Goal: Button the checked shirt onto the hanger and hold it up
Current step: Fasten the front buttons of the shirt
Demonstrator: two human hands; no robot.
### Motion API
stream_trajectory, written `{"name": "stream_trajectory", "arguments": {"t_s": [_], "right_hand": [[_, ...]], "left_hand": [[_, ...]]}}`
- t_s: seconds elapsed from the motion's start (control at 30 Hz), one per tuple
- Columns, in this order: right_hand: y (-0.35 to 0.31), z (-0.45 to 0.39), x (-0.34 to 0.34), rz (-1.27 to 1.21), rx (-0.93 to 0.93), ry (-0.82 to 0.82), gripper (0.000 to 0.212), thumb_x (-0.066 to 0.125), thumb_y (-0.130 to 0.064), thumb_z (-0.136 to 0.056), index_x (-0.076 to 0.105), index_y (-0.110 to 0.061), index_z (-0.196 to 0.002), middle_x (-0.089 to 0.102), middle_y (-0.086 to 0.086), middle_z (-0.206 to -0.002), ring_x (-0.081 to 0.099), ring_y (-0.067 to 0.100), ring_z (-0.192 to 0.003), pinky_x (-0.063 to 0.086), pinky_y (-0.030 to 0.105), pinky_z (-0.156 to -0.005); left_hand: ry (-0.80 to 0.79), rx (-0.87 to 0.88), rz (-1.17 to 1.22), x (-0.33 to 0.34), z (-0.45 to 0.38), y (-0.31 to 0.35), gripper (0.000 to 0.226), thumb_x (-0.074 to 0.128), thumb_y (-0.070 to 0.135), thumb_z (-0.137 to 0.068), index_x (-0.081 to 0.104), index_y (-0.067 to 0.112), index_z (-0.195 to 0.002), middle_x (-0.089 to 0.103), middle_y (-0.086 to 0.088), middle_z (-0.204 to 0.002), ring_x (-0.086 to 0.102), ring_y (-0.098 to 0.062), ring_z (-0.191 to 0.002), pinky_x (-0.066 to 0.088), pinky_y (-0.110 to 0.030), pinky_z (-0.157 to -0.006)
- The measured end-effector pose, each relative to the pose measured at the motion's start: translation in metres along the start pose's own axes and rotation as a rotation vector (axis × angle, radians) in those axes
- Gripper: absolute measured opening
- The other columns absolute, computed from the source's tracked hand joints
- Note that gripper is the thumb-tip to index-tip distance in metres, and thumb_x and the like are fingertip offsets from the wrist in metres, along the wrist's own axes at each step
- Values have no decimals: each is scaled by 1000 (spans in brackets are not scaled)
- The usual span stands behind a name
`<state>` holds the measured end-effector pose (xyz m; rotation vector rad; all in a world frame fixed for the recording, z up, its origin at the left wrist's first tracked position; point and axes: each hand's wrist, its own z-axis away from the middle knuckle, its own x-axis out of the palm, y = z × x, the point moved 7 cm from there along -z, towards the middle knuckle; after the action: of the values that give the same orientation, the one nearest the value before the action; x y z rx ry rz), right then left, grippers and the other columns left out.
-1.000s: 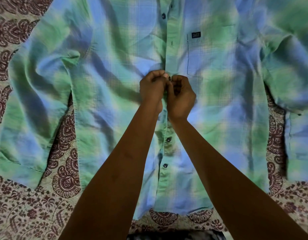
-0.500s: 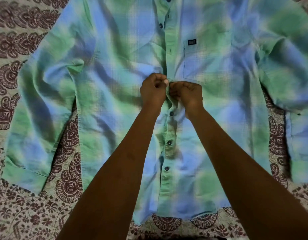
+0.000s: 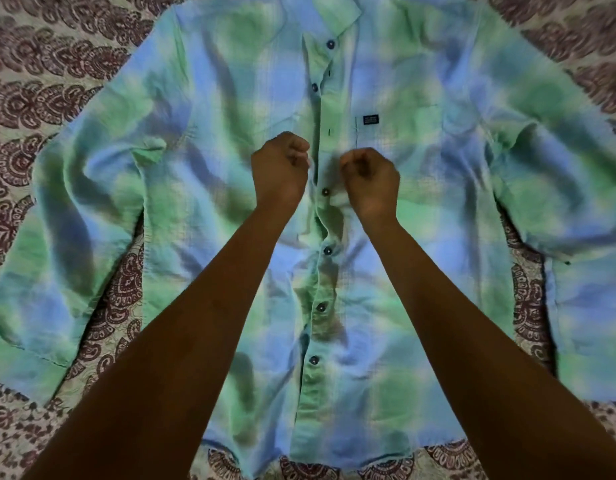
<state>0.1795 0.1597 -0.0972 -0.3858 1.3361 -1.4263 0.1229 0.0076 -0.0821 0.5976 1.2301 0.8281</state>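
Note:
The green and blue checked shirt (image 3: 202, 188) lies front up on a patterned bedsheet, collar at the far end. Several lower buttons, such as the button (image 3: 326, 192) between my wrists, are fastened; above it the placket (image 3: 329, 133) lies unfastened. My left hand (image 3: 280, 169) is curled at the left front edge and pinches the fabric there. My right hand (image 3: 370, 176) is a curled fist just right of the placket, with no fabric visible in it. No hanger is visible.
The maroon paisley bedsheet (image 3: 40, 109) shows all around the shirt. The sleeves spread out to the left (image 3: 29, 306) and right (image 3: 590, 299). A chest pocket with a dark label (image 3: 371, 119) sits right of the placket.
My hands were pressed together on the placket; now they are apart, either side of it, and a newly fastened button shows between my wrists. More of the collar end is in view.

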Motion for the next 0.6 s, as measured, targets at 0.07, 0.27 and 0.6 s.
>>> {"name": "stream_trajectory", "arguments": {"t_s": [0.07, 0.27, 0.6], "right_hand": [[-19, -8, 10, 132, -106, -55, 14, 64, -16, -81, 61, -6, -90, 67, 8, -89, 60, 18, -78, 40, 20, -66], [-33, -40, 34, 402, -162, -160, 38, 72, -31, -75, 40, -14, -88, 57, 9, -93, 49, 21, -77, 31, 28, -62], [16, -55, 9, -299, 208, -94, 25, 63, -1, -80, 63, -18, -63, 63, -1, -64, 57, 15, -66, 48, 28, -72]], "left_hand": [[3, -46, 28, 1, -11, 1, 27, 46, -6, -76, 68, 3, -88, 70, -18, -82, 67, -27, -76, 56, -37, -82], [6, -112, -8, 6, -29, 0, 25, 49, -4, -80, 70, 3, -92, 71, -18, -93, 68, -33, -88, 55, -40, -86], [-51, -105, 77, 29, -29, 5, 22, 52, -4, -81, 70, 3, -90, 71, -16, -88, 67, -26, -79, 56, -35, -84]]}}
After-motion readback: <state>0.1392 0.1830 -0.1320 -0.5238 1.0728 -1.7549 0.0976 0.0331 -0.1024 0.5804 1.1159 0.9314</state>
